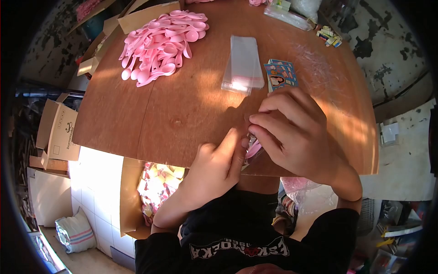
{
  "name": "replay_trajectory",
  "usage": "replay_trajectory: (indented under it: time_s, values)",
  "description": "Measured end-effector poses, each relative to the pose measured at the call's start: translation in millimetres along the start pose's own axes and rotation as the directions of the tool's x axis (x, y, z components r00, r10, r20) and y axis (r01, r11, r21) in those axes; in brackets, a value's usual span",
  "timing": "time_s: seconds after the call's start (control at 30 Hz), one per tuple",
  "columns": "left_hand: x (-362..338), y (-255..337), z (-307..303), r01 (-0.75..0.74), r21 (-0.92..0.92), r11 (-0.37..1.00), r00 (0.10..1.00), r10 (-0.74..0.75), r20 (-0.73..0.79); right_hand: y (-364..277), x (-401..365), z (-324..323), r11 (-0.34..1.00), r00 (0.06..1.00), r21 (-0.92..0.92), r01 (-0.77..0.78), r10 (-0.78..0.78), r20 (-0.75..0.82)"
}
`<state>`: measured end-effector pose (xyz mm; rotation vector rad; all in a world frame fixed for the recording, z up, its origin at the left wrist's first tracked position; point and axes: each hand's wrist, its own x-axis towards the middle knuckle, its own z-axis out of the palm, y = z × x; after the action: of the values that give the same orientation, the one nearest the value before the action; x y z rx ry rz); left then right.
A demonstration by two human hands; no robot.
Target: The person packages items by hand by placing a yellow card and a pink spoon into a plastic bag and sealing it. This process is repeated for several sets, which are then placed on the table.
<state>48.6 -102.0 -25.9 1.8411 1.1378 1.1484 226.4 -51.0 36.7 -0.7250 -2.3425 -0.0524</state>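
Near the front edge of the table, a pink spoon [253, 149] sits in what looks like a clear plastic bag, partly hidden by my fingers. My left hand [214, 162] is closed on the bag's left side, thumb and forefinger pressed together. From the right, my right hand [296, 130] pinches the upper end of the bag between thumb and fingertips. Just beyond lie a stack of flat clear bags [243, 61] and some blue printed cards [280, 74]. A heap of pink spoons [159, 43] rests at the back left.
The brown wooden table [182, 114] has clear plastic strips [317, 68] scattered on its right. Small yellow-and-white packets [329, 36] lie at the far right corner. Below the table edge, an open cardboard box [132, 196] holds packed items. A printed carton [59, 130] stands left.
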Motion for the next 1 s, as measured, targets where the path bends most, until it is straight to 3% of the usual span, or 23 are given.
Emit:
replay_trajectory:
  time_s: [0.07, 0.23, 0.3, 0.33, 0.4, 0.43, 0.5, 0.57, 0.6, 0.63, 0.7, 0.77, 0.83, 0.87, 0.9, 0.97, 1.0]
  values:
    - [-2.1, -2.5, 1.3, -0.089, 0.202, 0.975, 0.995, 0.097, -0.027, -2.9, -1.5, 1.2, 0.993, 0.998, -0.104, 0.055, -0.055, 0.003]
    - [-1.5, 5.1, -5.2, -0.091, 0.28, 0.956, 0.992, 0.063, 0.109, -8.4, -8.2, 3.2, 0.944, 0.993, -0.308, 0.117, -0.108, 0.046]
    - [-1.2, 6.6, -7.9, -0.109, 0.265, 0.958, 0.987, 0.073, 0.142, -6.0, -9.6, 0.7, 0.991, 0.999, -0.13, 0.025, -0.022, 0.026]
    - [-1.5, 7.8, -10.3, -0.129, 0.227, 0.965, 0.979, 0.088, 0.182, -4.1, -8.4, -3.0, 0.99, 0.999, -0.136, 0.024, -0.021, 0.026]
    - [-2.7, 8.0, -10.5, -0.15, 0.187, 0.971, 0.969, 0.107, 0.222, 0.1, -6.2, -11.9, 0.973, 0.993, 0.208, -0.102, 0.087, 0.08]
    - [-4.2, 7.4, -8.9, -0.146, 0.105, 0.984, 0.974, 0.125, 0.188, 1.0, -8.5, -14.0, 0.973, 0.993, 0.206, -0.104, 0.089, 0.081]
    - [-5.6, 6.7, -8.3, -0.155, 0.018, 0.988, 0.977, 0.15, 0.15, 3.4, -12.7, -18.9, 0.798, 0.945, 0.508, -0.325, 0.248, 0.215]
    - [-8.3, 4.7, -11.4, -0.145, -0.173, 0.974, 0.972, 0.173, 0.158, 9.2, -16.4, -20.6, 0.74, 0.932, 0.568, -0.361, 0.307, 0.193]
    - [-10.7, 4.3, -9.7, -0.152, -0.215, 0.965, 0.984, 0.167, 0.053, 14.8, -14.5, -26.5, 0.599, 0.902, 0.703, -0.385, 0.404, 0.149]
    - [-11.6, 2.5, -7.4, -0.154, -0.219, 0.963, 0.984, 0.17, 0.055, 23.2, -12.5, -33.4, 0.439, 0.856, 0.817, -0.374, 0.502, 0.123]
    - [-13.0, -1.2, -3.4, -0.153, -0.366, 0.918, 0.969, 0.066, -0.239, 72.6, -10.3, -63.9, 0.434, 0.943, 0.869, -0.239, 0.319, 0.1]
    - [-10.2, -0.7, -4.4, -0.098, -0.439, 0.893, 0.973, -0.006, -0.231, 124.6, -6.0, -92.2, 0.258, 0.996, 0.965, -0.055, 0.084, 0.034]
    - [-2.2, -2.4, -2.9, -0.188, -0.322, 0.928, 0.956, 0.098, -0.275, 203.1, -33.7, -89.1, -0.148, 0.962, 0.988, -0.047, 0.259, 0.084]
    - [-3.2, 4.6, -2.3, -0.101, -0.412, 0.905, 0.972, 0.001, -0.236, 247.9, -52.5, -73.3, 0.373, 0.783, 0.752, -0.544, 0.548, 0.294]
    - [-3.7, 4.9, -0.5, -0.107, -0.418, 0.902, 0.973, 0.008, -0.232, 280.4, -72.9, -55.9, 0.518, 0.522, 0.076, -0.852, 0.831, 0.193]
    - [-1.2, 0.7, 0.7, -0.084, -0.351, 0.933, 0.969, -0.005, -0.246, 287.5, -106.0, -33.9, 0.512, 0.609, -0.351, -0.784, 0.742, -0.279]
    - [-1.9, 3.1, -2.0, -0.065, -0.346, 0.936, 0.969, -0.025, -0.247, 275.1, -105.7, -31.5, 0.52, 0.619, -0.355, -0.777, 0.735, -0.278]
